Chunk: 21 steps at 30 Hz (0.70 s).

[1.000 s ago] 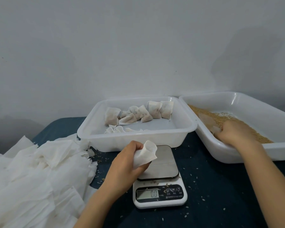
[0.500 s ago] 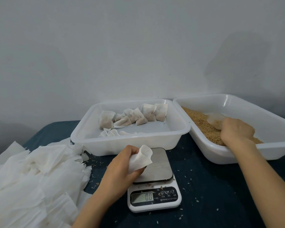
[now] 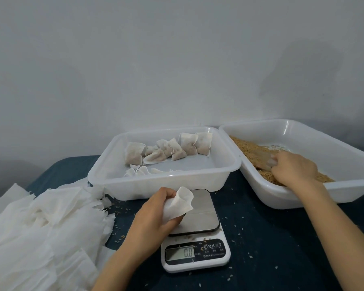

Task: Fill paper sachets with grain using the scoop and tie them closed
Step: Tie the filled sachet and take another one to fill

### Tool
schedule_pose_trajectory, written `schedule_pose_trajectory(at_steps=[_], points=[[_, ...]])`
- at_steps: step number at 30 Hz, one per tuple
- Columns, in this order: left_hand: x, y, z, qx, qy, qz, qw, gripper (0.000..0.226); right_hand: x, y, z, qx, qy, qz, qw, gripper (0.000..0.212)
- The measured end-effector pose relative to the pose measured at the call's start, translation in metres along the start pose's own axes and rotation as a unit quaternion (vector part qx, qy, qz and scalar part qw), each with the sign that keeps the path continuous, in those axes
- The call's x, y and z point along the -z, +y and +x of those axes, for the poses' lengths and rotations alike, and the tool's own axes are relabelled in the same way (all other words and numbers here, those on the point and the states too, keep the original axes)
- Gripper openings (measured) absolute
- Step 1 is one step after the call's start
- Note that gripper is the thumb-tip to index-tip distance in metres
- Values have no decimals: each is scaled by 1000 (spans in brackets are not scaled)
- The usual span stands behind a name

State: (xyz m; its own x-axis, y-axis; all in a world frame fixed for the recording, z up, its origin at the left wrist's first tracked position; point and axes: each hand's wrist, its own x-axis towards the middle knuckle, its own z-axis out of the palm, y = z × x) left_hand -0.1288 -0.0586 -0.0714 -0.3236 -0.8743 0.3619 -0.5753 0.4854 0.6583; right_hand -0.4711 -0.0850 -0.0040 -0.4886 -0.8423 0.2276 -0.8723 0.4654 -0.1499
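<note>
Dark blue cloth covers the desk, flecked with loose grains, below a plain grey wall. At centre frame the left hand pinches an empty paper sachet, mouth open, just above the scale. At right, the right hand grips the clear scoop, set into the grain inside a white tray. Filled sachets lie in the middle tray. Flat paper heaps at lower left.

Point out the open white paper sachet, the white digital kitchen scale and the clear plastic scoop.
open white paper sachet (image 3: 180, 203): head view, its crumpled side.
white digital kitchen scale (image 3: 200, 211): head view, its steel platform.
clear plastic scoop (image 3: 262, 157): head view, its bowl.
</note>
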Motion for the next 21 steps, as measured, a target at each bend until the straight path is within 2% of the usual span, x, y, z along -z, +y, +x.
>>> schedule_pose_trajectory(at_steps=[5, 11, 15, 21], points=[[1, 0, -1, 5, 1, -4, 1000, 28, 0, 4, 2, -73, 13, 20, 997, 23], [4, 6, 0, 19, 19, -31, 999, 25, -2, 11, 4, -86, 21, 90, 992, 30], [5, 8, 0, 26, 28, -53, 998, 20, -2, 14, 6, -80, 0, 172, 982, 37], [5, 9, 0, 30, 28, -64, 997, 20, 1, 12, 3, -1, 39, 267, 963, 27]])
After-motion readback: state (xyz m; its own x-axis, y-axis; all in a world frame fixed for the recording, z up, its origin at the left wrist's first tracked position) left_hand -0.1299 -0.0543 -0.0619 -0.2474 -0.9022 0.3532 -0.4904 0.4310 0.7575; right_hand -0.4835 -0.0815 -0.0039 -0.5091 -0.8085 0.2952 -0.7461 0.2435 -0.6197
